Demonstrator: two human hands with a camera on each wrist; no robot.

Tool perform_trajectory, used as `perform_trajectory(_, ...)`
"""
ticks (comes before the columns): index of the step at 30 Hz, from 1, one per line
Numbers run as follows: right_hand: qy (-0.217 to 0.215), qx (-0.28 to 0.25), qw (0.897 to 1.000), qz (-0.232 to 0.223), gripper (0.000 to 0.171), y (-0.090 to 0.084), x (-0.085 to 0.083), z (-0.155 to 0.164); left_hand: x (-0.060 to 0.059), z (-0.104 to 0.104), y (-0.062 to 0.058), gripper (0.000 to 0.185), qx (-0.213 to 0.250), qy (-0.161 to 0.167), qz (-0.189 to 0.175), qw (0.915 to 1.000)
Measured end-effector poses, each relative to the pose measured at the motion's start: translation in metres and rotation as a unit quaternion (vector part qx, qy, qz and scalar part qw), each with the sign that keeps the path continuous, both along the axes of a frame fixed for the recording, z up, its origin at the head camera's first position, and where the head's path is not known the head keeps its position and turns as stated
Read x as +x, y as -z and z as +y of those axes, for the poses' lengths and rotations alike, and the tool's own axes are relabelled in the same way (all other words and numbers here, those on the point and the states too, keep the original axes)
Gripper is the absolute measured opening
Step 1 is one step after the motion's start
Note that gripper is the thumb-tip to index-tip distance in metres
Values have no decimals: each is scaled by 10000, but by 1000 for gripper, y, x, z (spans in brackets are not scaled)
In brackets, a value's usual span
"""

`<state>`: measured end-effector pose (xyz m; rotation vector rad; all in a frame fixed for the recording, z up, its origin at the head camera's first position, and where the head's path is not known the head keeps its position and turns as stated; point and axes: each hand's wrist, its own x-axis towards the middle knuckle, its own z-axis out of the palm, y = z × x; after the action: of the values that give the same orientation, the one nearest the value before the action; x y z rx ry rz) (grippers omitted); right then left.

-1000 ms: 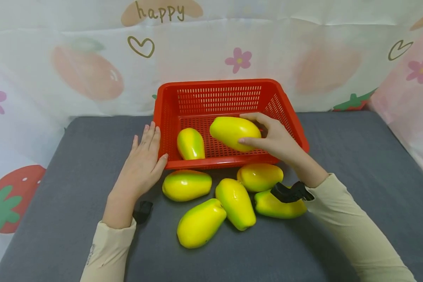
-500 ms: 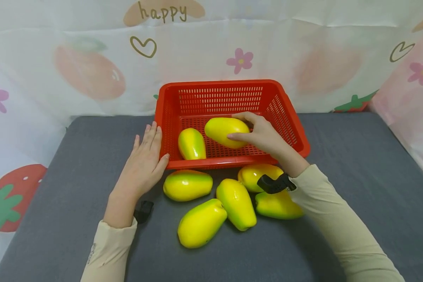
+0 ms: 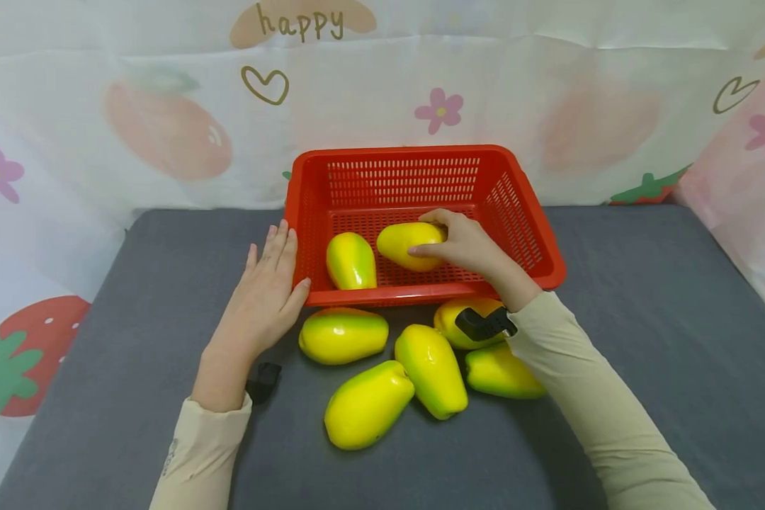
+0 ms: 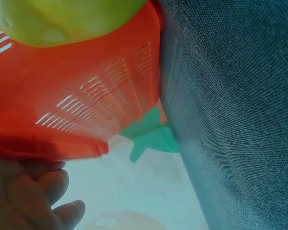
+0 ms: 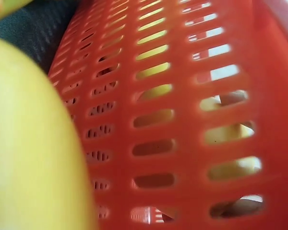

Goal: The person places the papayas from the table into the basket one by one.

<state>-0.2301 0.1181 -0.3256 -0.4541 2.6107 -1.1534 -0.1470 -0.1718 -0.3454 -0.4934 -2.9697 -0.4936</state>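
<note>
Pinching the glossy yellow, oval, papaya-like fruit [image 3: 397, 244] inside the red slotted plastic basket [image 3: 401, 294], my right hand [image 3: 470, 246] should release only once it sits stable; my left hand [image 3: 261, 294], straight-fingered, braces the basket.

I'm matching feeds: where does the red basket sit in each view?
Head: red basket, centre, slightly high.
Left wrist: red basket, upper left.
Right wrist: red basket, most of the picture.
Shared landmark: gray cloth, right side in left wrist, upper left in right wrist.
</note>
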Motion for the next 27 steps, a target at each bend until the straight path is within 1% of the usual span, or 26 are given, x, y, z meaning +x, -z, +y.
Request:
perform_trajectory(6, -53, 278, 9996, -46, 64, 2, -4, -7, 0, 0, 0, 67, 3, -9, 18, 10000)
perform_trajectory(10, -146, 639, 9975, -252, 63, 5, -6, -10, 1, 0, 0, 67, 15, -11, 22, 10000)
perform_trajectory(12, -210, 732, 9964, -384, 64, 6, -7, -10, 1, 0, 0, 67, 22, -12, -14, 10000)
perform_trajectory(14, -275, 716, 9957, -527, 65, 7, -6, -9, 1, 1, 0, 67, 25, -15, -46, 10000)
perform_trajectory(18, -389, 507, 9948, -787, 69, 7, -5, -5, 1, 0, 0, 68, -1, -33, -28, 10000)
perform_trajectory(21, -293, 471, 9945, -892, 69, 7, -5, -4, 1, 0, 0, 68, -11, -36, -2, 10000)
perform_trajectory(25, -83, 620, 9937, -926, 68, 7, -7, -5, 1, 0, 0, 67, -15, -41, 4, 10000)
perform_trajectory(27, -125, 662, 9934, -933, 67, 7, -8, -5, 1, 0, 0, 67, -18, -41, 3, 10000)
